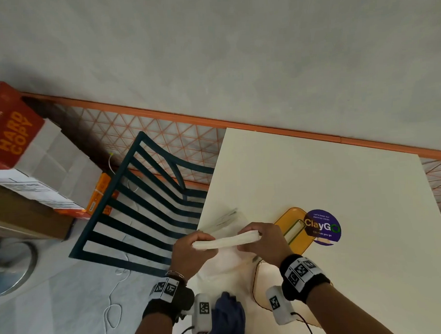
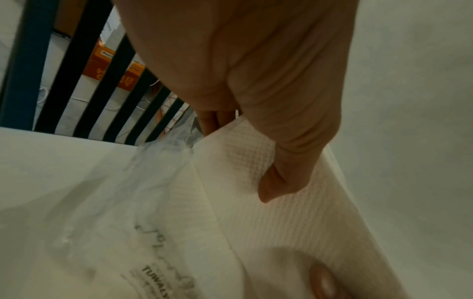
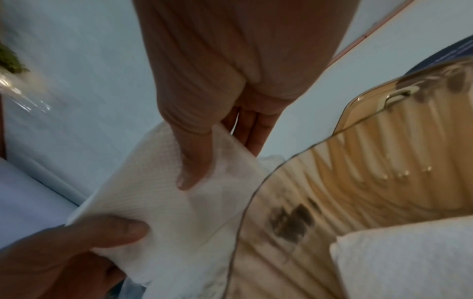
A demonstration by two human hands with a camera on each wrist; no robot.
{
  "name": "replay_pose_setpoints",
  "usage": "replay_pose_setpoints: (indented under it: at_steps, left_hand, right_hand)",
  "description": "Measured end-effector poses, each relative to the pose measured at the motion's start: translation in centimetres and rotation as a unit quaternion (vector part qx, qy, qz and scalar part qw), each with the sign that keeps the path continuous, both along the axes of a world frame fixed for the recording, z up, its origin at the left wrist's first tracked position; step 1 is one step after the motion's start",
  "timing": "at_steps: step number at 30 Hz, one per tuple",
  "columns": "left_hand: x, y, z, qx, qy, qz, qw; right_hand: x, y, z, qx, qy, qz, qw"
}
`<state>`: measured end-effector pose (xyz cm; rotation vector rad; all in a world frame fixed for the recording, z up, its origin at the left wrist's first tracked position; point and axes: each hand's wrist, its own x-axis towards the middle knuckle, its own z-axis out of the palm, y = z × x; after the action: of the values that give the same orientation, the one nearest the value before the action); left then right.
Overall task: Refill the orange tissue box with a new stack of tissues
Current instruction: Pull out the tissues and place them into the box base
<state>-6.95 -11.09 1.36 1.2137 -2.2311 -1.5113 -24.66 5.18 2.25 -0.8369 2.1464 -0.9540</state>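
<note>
A white stack of tissues (image 1: pixel 225 242) is held level above the table, gripped at both ends. My left hand (image 1: pixel 190 249) pinches its left end, thumb on the embossed face (image 2: pixel 271 182). My right hand (image 1: pixel 263 240) pinches the right end, thumb on top (image 3: pixel 189 168). The orange translucent tissue box lid (image 1: pixel 295 229) with its slot lies on the table just right of my right hand. The orange ribbed box body (image 3: pixel 358 182) lies below my right wrist, with some white tissue (image 3: pixel 409 263) inside. A clear plastic tissue wrapper (image 2: pixel 143 202) lies under the stack.
A round purple ClayGo sticker (image 1: pixel 325 228) sits on the white table (image 1: pixel 341 186) beside the lid. A dark slatted chair (image 1: pixel 145 203) stands left of the table. Cardboard and paper boxes (image 1: pixel 18 140) are stacked on the floor at left. A dark blue cloth (image 1: pixel 228 315) lies near my wrists.
</note>
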Motion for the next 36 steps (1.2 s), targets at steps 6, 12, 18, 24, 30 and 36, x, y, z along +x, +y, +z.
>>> replay_pose_setpoints:
  at_steps: [6,12,18,24,30,36]
  left_hand:
    - [-0.8,-0.3,1.8,0.148,0.049,0.116,0.981]
    - [-3.0,3.8,4.3,0.278,0.049,0.013,0.959]
    - [-4.1,9.9,2.1,0.178,-0.11,-0.144,0.967]
    - [-5.4,14.4,1.9,0.006,-0.18,-0.187,0.966]
    - [-6.3,16.8,1.9,-0.098,-0.214,-0.197,0.952]
    - [-7.0,17.8,1.3,-0.146,-0.248,-0.219,0.932]
  right_hand:
    - [-1.2,0.4,2.4,0.006,-0.049,-0.021,0.999]
    - [-2.0,6.5,7.2,-0.021,-0.152,-0.062,0.986]
    - [-0.8,16.4,4.1,0.168,-0.151,-0.069,0.972]
    - [1.3,17.1,1.9,0.268,0.009,-0.109,0.957]
    - [2.1,15.2,1.0,0.322,0.072,-0.107,0.938]
    - [1.8,14.3,1.3,0.351,0.105,-0.05,0.929]
